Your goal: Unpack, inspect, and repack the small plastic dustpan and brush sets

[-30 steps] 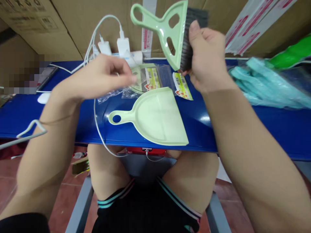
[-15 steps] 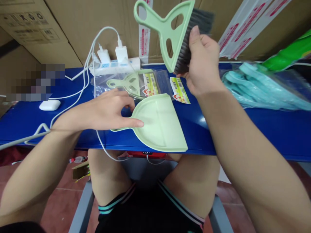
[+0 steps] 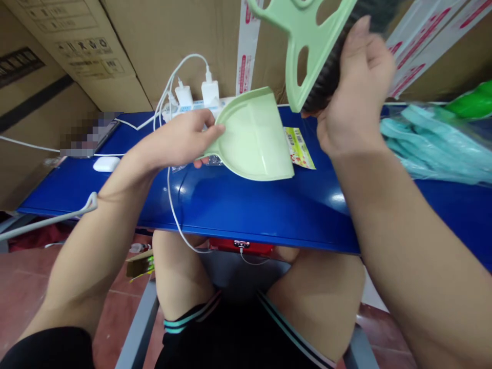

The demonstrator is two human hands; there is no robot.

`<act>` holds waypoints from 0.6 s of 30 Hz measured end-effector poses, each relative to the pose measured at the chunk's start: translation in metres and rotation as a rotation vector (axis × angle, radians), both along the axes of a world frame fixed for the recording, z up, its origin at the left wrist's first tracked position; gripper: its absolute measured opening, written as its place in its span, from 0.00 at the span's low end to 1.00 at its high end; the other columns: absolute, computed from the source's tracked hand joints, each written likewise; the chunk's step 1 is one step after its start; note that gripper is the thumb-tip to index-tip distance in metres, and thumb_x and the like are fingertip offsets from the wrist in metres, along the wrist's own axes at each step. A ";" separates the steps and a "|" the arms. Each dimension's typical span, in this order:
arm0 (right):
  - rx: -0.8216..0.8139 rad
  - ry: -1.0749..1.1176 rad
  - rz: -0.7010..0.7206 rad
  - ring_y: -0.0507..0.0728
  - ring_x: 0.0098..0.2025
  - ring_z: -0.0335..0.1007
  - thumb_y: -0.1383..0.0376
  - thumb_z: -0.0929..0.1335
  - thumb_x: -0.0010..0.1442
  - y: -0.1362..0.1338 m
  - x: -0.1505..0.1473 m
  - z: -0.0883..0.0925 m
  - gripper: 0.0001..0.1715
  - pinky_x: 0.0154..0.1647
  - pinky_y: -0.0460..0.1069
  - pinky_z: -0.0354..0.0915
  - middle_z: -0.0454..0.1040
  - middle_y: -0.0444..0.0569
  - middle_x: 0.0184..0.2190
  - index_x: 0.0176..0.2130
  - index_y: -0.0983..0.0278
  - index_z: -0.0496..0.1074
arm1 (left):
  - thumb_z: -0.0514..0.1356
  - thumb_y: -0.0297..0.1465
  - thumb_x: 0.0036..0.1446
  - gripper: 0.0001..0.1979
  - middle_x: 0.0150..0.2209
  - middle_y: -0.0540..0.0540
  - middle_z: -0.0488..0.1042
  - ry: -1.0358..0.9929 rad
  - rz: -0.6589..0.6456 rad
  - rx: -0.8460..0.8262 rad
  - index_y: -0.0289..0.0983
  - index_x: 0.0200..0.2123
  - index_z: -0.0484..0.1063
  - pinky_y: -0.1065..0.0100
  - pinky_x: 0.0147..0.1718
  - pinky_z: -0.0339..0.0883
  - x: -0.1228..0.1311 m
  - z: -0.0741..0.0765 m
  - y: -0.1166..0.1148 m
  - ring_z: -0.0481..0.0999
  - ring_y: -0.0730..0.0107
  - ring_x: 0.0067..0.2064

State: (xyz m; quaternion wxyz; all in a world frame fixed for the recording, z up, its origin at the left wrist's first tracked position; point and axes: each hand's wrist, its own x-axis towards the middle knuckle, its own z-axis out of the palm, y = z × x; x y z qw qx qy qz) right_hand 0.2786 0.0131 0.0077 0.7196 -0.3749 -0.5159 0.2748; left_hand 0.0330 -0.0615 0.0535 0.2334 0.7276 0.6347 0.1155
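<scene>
My left hand (image 3: 180, 141) is closed on the handle end of a pale green plastic dustpan (image 3: 251, 136) and holds it lifted and tilted above the blue table (image 3: 249, 205). My right hand (image 3: 355, 92) grips a matching green hand brush (image 3: 307, 46) by its dark bristles, raised high near the top of the view, handle pointing up and left. A printed label card (image 3: 300, 147) lies on the table just right of the dustpan.
A white power strip with two chargers (image 3: 196, 97) and white cables sits at the table's back. A small white case (image 3: 106, 164) lies at left. Teal items in clear bags (image 3: 434, 143) fill the right side. Cardboard boxes (image 3: 154, 46) stand behind. My knees are under the table.
My left hand went from the clear packets to the dustpan, took its handle and lifted it off the table. My right hand raised the brush higher.
</scene>
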 end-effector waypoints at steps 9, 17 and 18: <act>-0.167 -0.182 -0.092 0.44 0.28 0.55 0.72 0.72 0.71 -0.030 -0.017 0.021 0.22 0.32 0.44 0.55 0.65 0.42 0.25 0.26 0.67 0.66 | 0.32 0.61 0.74 0.41 0.26 0.49 0.70 -0.394 -0.014 -0.107 0.35 0.52 0.71 0.69 0.38 0.68 -0.004 -0.002 0.034 0.67 0.77 0.26; -0.278 -0.372 -0.161 0.46 0.31 0.57 0.71 0.76 0.66 -0.038 -0.023 0.011 0.18 0.37 0.47 0.56 0.69 0.42 0.26 0.27 0.66 0.71 | 0.37 0.58 0.76 0.35 0.27 0.51 0.71 -0.553 -0.071 -0.150 0.38 0.60 0.67 0.75 0.28 0.57 -0.009 -0.019 0.024 0.68 0.79 0.23; -0.274 -0.383 -0.163 0.46 0.32 0.58 0.69 0.76 0.66 -0.038 -0.024 0.008 0.17 0.38 0.47 0.56 0.71 0.42 0.27 0.28 0.66 0.72 | 0.43 0.58 0.76 0.32 0.27 0.51 0.71 -0.548 -0.093 -0.130 0.39 0.60 0.68 0.75 0.28 0.55 -0.009 -0.022 0.023 0.68 0.80 0.24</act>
